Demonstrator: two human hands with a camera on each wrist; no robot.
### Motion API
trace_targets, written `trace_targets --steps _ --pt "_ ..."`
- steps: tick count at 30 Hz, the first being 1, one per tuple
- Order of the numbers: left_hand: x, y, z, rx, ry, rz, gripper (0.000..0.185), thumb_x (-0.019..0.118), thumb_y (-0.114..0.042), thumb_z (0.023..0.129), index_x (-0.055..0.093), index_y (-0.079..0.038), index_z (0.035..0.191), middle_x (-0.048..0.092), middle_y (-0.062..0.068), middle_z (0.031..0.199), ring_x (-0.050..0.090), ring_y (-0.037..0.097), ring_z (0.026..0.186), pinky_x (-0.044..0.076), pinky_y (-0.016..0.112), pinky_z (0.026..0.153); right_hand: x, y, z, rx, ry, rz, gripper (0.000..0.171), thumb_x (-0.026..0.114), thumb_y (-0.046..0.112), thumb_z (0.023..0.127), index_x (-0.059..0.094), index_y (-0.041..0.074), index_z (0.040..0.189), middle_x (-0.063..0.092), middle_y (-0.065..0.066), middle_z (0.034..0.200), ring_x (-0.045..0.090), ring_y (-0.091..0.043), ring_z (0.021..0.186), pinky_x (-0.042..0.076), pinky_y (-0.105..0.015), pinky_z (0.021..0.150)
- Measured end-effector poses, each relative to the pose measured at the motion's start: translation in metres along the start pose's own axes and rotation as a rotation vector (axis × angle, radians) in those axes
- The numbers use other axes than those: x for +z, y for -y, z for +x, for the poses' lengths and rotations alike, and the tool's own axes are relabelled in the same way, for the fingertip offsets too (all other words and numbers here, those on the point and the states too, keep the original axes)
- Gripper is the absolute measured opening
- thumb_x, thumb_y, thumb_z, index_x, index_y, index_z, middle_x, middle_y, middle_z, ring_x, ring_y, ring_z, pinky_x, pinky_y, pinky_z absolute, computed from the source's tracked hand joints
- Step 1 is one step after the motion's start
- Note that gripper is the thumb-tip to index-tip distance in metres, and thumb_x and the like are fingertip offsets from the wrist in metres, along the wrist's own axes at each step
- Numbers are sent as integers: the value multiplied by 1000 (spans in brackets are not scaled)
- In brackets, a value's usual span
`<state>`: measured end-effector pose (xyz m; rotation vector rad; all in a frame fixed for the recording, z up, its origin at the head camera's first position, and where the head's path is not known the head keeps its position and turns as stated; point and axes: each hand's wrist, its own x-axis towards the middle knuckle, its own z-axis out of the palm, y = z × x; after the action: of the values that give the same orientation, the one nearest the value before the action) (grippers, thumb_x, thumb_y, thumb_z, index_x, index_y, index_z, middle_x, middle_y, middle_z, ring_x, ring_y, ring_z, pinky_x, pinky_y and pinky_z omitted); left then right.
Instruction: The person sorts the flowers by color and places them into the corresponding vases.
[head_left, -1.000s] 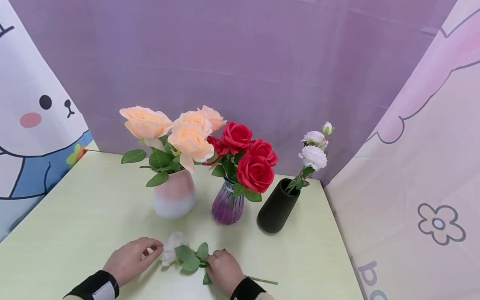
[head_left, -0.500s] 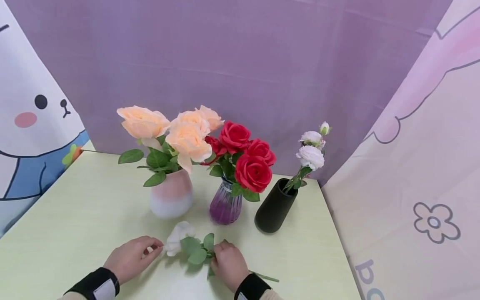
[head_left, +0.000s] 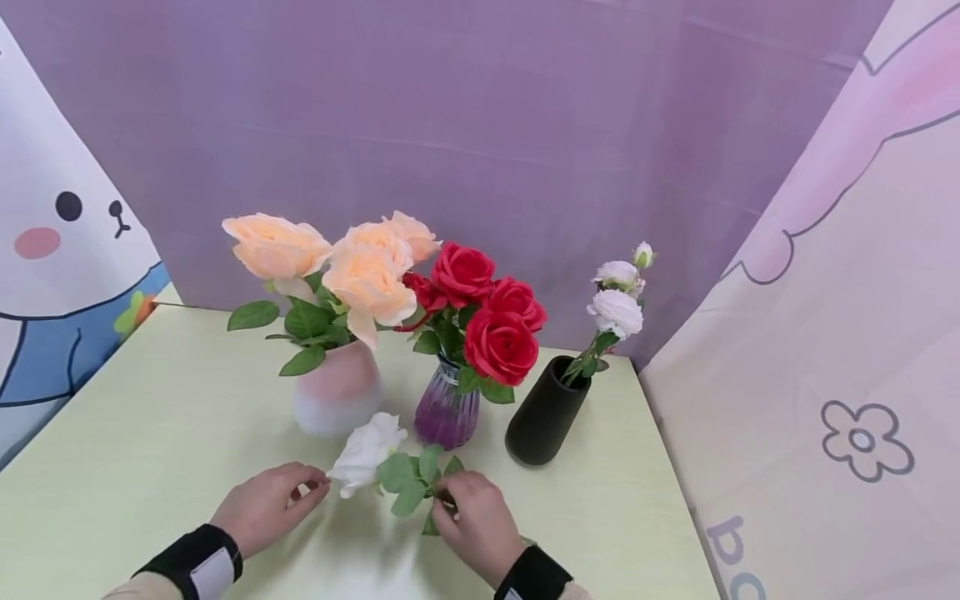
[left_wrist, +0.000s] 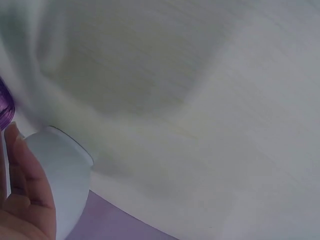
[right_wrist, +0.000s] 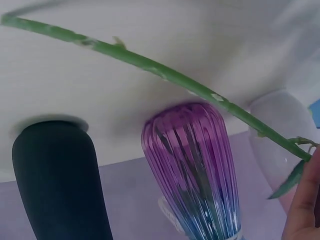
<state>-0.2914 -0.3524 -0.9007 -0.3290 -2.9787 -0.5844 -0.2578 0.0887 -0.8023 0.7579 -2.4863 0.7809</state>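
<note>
Pale green laminate covers the worktop [head_left: 150, 433], walled in by a purple backdrop [head_left: 480, 125] and cartoon-printed curtains. Three vases stand in a row at the far middle: a pink-white vase [head_left: 336, 390] with peach roses on the left, a purple glass vase [head_left: 447, 410] with red roses in the centre, and a black vase [head_left: 546, 410] on the right holding only one thin white sprig, so filling looks unfinished. Near the front edge a white rose [head_left: 367, 452] is raised off the worktop, not in any vase. The right hand [head_left: 480, 525] pinches its leafy stem; the left hand [head_left: 262, 508], fingers loosely curled, touches the bloom with its fingertips.
</note>
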Motion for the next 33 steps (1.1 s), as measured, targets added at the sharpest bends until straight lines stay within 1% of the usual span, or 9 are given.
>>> trace_targets --steps 3,8,14,16,19,22,25,29,33 --pt "9 9 6 30 -19 21 20 49 -74 88 49 -70 108 52 -44 102 59 -5 81 45 31 56 -12 3 5 -14 -31 50 17 72 34 86 66 39 102 65 15 91 57 1 79 48 -15 68" --pt "4 5 17 65 -44 36 23 52 -73 88 47 -72 110 49 -48 105 56 -11 79 48 31 60 -26 -1 17 -36 -100 104 24 76 25 82 68 34 103 65 15 93 59 2 81 50 -15 69" --pt "-15 -13 37 92 -57 52 24 50 -73 88 46 -72 112 49 -49 105 54 -12 81 49 31 63 -48 -13 35 -95 -184 217 25 78 17 81 70 23 104 68 8 96 66 -5 80 53 -15 68" --pt "-24 -22 45 101 -52 54 24 49 -74 88 46 -72 112 50 -47 104 54 -10 82 49 31 64 -59 -17 42 -111 -202 255 26 78 14 81 70 22 104 69 7 97 67 -5 81 54 -15 69" --pt "-36 -34 56 113 -43 52 23 49 -74 88 47 -71 111 52 -44 102 55 -9 83 50 32 64 -80 -21 53 -125 -218 314 28 78 12 82 69 22 107 69 8 100 67 -4 84 56 -17 68" --pt "-46 -42 64 133 -49 58 22 49 -73 89 47 -71 111 52 -44 101 54 -9 84 51 32 65 -105 -25 65 -146 -243 368 29 78 11 84 69 21 110 70 6 103 68 -6 87 58 -23 69" --pt "-57 -46 70 151 -53 71 21 50 -71 90 46 -71 110 50 -46 100 54 -9 84 51 32 67 -128 -31 76 -176 -290 420 30 78 6 83 70 16 110 71 1 105 70 -11 88 59 -27 71" --pt "-72 -50 75 152 -59 86 21 50 -71 90 46 -71 110 52 -43 98 53 -10 85 51 32 66 -154 -42 86 -197 -374 445 29 79 3 81 70 11 107 72 -3 103 71 -16 85 59 -27 71" --pt "-85 -58 80 147 -68 94 22 49 -73 89 46 -71 111 52 -42 98 53 -10 85 51 32 65 -173 -56 96 -165 -442 477 27 80 3 80 71 9 105 73 -7 99 72 -19 81 60 -29 70"
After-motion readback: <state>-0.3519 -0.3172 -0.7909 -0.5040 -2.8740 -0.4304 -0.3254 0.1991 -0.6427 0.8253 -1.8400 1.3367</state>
